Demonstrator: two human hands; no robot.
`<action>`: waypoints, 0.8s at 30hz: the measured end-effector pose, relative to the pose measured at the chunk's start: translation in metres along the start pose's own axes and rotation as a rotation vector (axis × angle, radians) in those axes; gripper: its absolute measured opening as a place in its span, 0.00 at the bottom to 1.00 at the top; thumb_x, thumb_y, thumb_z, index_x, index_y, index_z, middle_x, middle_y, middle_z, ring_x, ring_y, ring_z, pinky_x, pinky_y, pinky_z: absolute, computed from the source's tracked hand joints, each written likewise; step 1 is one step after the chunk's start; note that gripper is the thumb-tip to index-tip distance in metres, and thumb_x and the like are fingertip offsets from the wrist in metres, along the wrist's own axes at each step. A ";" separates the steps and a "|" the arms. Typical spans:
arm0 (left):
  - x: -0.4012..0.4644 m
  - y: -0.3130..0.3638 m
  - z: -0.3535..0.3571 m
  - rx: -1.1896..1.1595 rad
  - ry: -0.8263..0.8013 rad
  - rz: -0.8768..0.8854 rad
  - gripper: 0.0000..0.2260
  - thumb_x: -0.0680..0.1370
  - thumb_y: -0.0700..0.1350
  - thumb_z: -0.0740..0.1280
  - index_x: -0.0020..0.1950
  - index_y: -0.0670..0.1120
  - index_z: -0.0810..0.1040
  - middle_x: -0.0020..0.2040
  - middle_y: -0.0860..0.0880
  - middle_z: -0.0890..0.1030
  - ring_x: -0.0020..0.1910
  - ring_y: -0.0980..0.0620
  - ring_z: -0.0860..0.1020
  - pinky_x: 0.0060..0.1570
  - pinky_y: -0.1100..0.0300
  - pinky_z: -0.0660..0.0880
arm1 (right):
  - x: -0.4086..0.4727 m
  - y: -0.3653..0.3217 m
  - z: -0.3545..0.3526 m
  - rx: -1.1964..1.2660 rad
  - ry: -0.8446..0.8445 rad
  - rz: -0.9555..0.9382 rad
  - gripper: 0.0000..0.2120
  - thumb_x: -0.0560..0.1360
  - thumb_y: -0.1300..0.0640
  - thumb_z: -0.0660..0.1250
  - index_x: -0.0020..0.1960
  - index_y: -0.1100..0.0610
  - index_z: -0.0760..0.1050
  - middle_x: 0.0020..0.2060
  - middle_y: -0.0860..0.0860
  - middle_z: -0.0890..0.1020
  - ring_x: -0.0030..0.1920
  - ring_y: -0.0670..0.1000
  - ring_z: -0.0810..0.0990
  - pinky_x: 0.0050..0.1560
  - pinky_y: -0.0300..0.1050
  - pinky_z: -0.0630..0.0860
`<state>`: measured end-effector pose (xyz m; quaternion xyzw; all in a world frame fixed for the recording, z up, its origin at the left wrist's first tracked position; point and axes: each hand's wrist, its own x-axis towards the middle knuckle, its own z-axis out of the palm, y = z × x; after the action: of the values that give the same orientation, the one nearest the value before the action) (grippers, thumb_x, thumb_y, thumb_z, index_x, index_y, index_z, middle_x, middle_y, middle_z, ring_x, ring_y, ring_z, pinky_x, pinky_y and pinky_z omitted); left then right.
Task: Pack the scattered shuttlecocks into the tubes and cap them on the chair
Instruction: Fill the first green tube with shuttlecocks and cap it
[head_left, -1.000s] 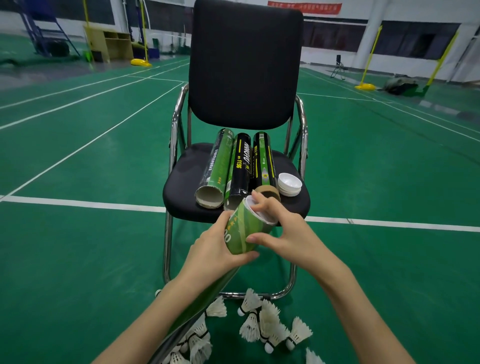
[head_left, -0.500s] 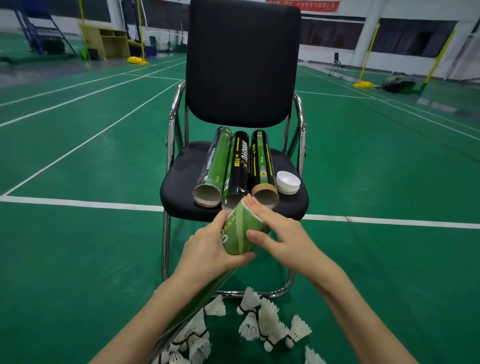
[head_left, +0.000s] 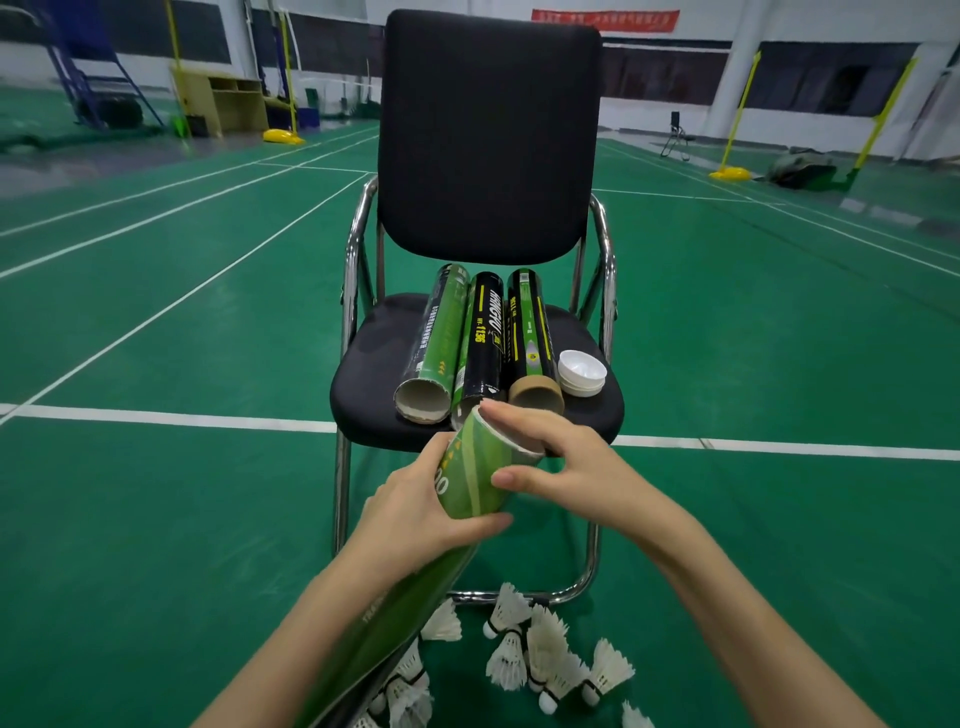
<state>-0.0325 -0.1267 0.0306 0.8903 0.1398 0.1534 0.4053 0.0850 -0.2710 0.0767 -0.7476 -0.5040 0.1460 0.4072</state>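
One chair (head_left: 488, 156) with a black back and seat and a chrome frame stands on the green court floor (head_left: 156, 493), just beyond a white line (head_left: 171, 418). Three tubes lie side by side on the seat, their open mouths toward the camera: a green one (head_left: 434, 353) on the left, a black one (head_left: 485, 343) in the middle and a black one with a green stripe (head_left: 532, 343) on the right. They touch each other. Just beside the right tube, on the seat, sits a small stack of white caps (head_left: 582, 372).

In front of the chair the person holds a fourth tube (head_left: 467, 480), green, tilted — its upper end is near the seat edge and its lower end goes down toward the bottom of the view, along the left forearm. The left hand (head_left: 415, 512) grips this tube around its upper part, with the thumb across the front. The right hand (head_left: 566, 467) is at the top end: the fingers lie curled over the rim and the thumb presses the side of the tube. Whether a cap is already on that end, I cannot tell.

Several white shuttlecocks (head_left: 540, 657) lie scattered on the floor under the chair front, between the two forearms — some are partly hidden behind the held tube.
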 end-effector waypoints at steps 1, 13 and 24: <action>0.000 -0.001 -0.003 -0.047 -0.020 0.001 0.34 0.56 0.69 0.70 0.59 0.64 0.65 0.47 0.63 0.79 0.48 0.61 0.77 0.50 0.53 0.75 | 0.001 -0.003 -0.004 0.080 -0.022 0.023 0.26 0.70 0.52 0.72 0.66 0.44 0.69 0.65 0.39 0.72 0.66 0.37 0.69 0.67 0.38 0.66; -0.007 0.034 -0.047 -0.173 -0.001 0.179 0.31 0.59 0.60 0.76 0.59 0.62 0.68 0.52 0.62 0.78 0.53 0.62 0.76 0.50 0.68 0.71 | -0.001 -0.031 -0.009 0.479 -0.036 0.029 0.28 0.66 0.64 0.74 0.61 0.49 0.70 0.52 0.42 0.81 0.54 0.42 0.80 0.51 0.37 0.76; -0.036 0.114 -0.112 -0.055 0.136 0.433 0.29 0.59 0.58 0.75 0.56 0.64 0.67 0.51 0.60 0.77 0.51 0.61 0.76 0.49 0.67 0.73 | -0.016 -0.123 -0.040 0.393 0.158 -0.290 0.29 0.62 0.64 0.74 0.60 0.51 0.69 0.50 0.43 0.78 0.52 0.43 0.78 0.49 0.36 0.75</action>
<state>-0.0941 -0.1360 0.1814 0.8758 -0.0315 0.3002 0.3766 0.0251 -0.2834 0.1917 -0.5830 -0.5346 0.1224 0.5995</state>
